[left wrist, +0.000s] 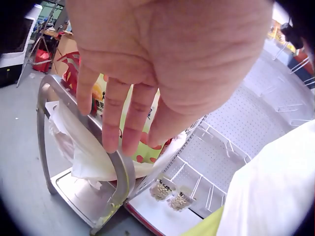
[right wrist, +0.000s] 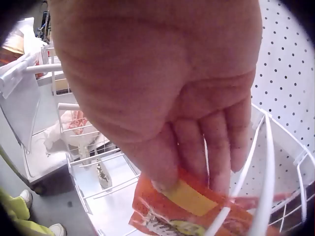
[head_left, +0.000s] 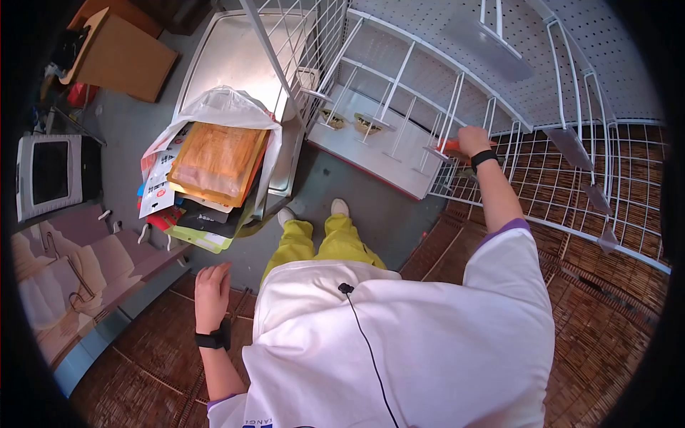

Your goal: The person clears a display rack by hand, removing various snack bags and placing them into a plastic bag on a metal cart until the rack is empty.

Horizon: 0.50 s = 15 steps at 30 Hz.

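Note:
At the right side of the wire rack, my right hand [head_left: 472, 140] pinches the top of an orange packet [right wrist: 192, 196] between thumb and fingers. The packet has a yellow strip and a clear lower part. White hook prongs [right wrist: 268, 167] cross in front of it in the right wrist view, and the fingers partly cover its top edge. My left hand [head_left: 212, 289] hangs in the air at my left side, holding nothing, its fingers loosely extended in the left wrist view. Nearest to it is a white plastic bag [head_left: 227, 100] full of flat packages, an orange-brown one [head_left: 217, 160] on top.
A metal cart [head_left: 242, 50] carries the bag. Two small packets [head_left: 367, 124] hang low on the white rack, above its bottom shelf [head_left: 357, 165]. More price-tagged hooks [head_left: 571, 146] jut from the right. Woven matting [head_left: 457, 250] covers part of the floor.

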Each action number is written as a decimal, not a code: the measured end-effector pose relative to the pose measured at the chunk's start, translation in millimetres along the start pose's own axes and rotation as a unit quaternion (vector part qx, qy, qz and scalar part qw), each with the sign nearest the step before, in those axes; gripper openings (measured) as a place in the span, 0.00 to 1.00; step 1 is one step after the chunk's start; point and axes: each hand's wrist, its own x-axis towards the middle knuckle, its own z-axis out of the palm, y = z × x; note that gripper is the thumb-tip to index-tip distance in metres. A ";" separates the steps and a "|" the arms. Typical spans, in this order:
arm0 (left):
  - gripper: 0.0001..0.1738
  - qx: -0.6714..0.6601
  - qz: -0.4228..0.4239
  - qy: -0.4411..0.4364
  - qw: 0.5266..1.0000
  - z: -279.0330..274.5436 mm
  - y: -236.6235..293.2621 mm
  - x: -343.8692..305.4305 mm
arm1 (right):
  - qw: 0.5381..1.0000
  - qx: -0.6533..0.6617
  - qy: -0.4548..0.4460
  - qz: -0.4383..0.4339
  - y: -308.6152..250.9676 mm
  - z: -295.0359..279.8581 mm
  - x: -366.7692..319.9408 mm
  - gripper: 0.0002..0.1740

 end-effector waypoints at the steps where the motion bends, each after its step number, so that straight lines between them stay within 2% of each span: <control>1: 0.13 0.000 0.001 -0.001 1.000 0.9 -0.8 -0.7 | 1.000 0.005 0.021 0.001 -2.4 3.2 0.9 0.13; 4: 0.14 -0.013 -0.014 -0.004 1.000 4.0 -5.8 -1.7 | 1.000 0.005 -0.007 -0.005 -10.8 8.8 1.2 0.13; 8: 0.14 -0.030 -0.020 -0.002 0.999 6.4 -11.7 -3.7 | 1.000 0.013 0.007 -0.001 -14.2 15.7 -6.7 0.14; 11: 0.13 -0.035 -0.012 0.000 0.999 6.1 -12.1 -1.9 | 0.999 0.035 -0.037 -0.012 -15.8 -0.6 -28.0 0.14; 13: 0.13 -0.036 -0.004 -0.001 0.999 7.1 -13.7 0.6 | 0.992 0.112 -0.061 0.006 -21.5 -15.1 -46.1 0.14; 15: 0.13 -0.045 0.008 -0.002 0.999 10.1 -17.0 3.7 | 0.987 0.147 -0.061 0.029 -22.1 -0.7 -50.8 0.14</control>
